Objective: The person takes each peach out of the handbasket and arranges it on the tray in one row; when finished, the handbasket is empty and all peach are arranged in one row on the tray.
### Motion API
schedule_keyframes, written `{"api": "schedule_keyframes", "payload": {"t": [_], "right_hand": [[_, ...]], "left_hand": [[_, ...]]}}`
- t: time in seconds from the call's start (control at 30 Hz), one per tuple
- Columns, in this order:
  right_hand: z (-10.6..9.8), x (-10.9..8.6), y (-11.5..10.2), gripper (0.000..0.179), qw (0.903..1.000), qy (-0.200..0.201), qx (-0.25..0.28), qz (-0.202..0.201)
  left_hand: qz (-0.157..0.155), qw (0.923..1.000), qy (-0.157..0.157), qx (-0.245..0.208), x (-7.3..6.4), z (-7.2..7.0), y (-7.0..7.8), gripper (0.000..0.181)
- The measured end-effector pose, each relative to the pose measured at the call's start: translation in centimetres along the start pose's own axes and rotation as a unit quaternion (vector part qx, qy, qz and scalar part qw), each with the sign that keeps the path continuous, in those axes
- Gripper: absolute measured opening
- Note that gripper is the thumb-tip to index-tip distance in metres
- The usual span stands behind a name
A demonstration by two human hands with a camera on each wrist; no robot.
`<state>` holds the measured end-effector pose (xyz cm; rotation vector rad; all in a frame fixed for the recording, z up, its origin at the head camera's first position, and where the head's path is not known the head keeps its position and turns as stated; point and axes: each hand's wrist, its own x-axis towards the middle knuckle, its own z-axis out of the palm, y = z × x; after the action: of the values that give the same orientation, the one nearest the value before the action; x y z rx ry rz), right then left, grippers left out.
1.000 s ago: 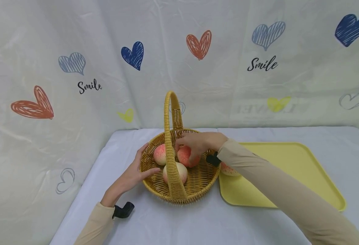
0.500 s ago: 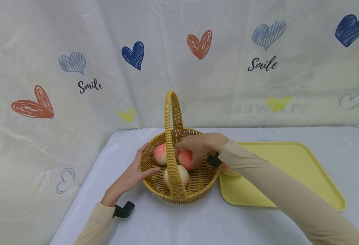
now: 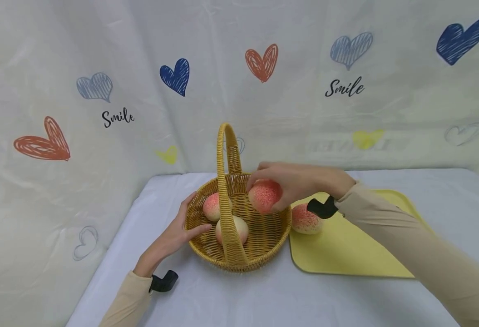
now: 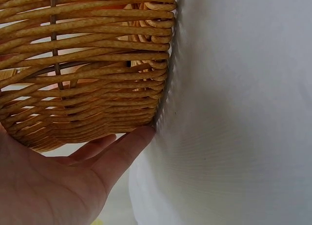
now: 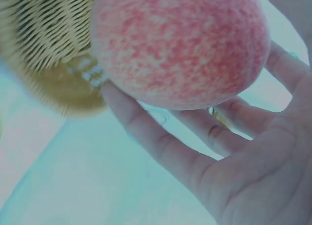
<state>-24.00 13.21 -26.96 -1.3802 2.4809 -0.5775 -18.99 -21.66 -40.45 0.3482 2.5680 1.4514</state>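
The right hand [image 3: 298, 178] holds a red-speckled peach [image 3: 265, 196] over the right part of the wicker basket [image 3: 264, 260]. Its fingers are curved round the fruit, parted by about the peach's own breadth: the head view shows fingertips at the far left side and the thumb at the lower right, with the peach between them. In the right wrist view, one long finger reaches along the lower edge of the peach, other fingers pass behind it, and the palm stands apart from its surface; the basket's weave shows at the upper left.

The left hand [image 3: 178, 232] rests at the basket's left side. Its thumb stretches over the rim into the opening, while the fingers, nearly straight, lie against the outer wall, a fingertip touching near the bottom edge in the left wrist view.

Inside the basket, a pink peach [image 3: 211, 207] lies at the left, near that hand, and a paler peach [image 3: 240, 228] lies nearer the front, partly hidden by the upright handle [image 3: 221, 172]. Another speckled peach [image 3: 306, 221] sits on the yellow tray [image 3: 358, 254], just beside the basket and below the right wrist. White cloth [image 3: 239, 302] lies under everything.
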Motion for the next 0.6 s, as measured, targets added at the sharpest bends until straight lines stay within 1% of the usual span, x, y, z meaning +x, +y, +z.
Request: {"api": "schedule_keyframes", "payload": {"t": [0.17, 0.23, 0.33, 0.43, 0.53, 0.6], "right_hand": [[-0.9, -4.2, 0.5, 0.052, 0.9994, 0.028, -0.019, -0.011], [-1.2, -6.1, 0.7, 0.052, 0.9989, 0.040, -0.024, -0.007], [-1.4, -9.1, 1.2, 0.053, 0.9978, 0.061, -0.025, 0.008], [-1.2, -11.8, 2.1, 0.054, 0.9959, 0.080, -0.022, 0.037], [-0.5, -14.1, 3.6, 0.055, 0.9936, 0.097, -0.024, 0.053], [0.2, -15.3, 4.7, 0.055, 0.9927, 0.102, -0.019, 0.062]], "left_hand": [[-0.002, 1.0000, -0.001, -0.001, 0.0, 0.1, -0.1, 0.111], [-0.003, 1.0000, -0.003, -0.003, 0.1, 0.2, -0.1, 0.111], [-0.002, 1.0000, -0.003, -0.003, 0.2, 0.3, -0.1, 0.111], [-0.003, 1.0000, -0.002, -0.001, 0.2, 0.3, -0.1, 0.111], [-0.004, 1.0000, -0.001, 0.000, 0.1, 0.2, -0.1, 0.110], [-0.004, 1.0000, 0.001, 0.000, 0.0, 0.1, -0.1, 0.109]]}}
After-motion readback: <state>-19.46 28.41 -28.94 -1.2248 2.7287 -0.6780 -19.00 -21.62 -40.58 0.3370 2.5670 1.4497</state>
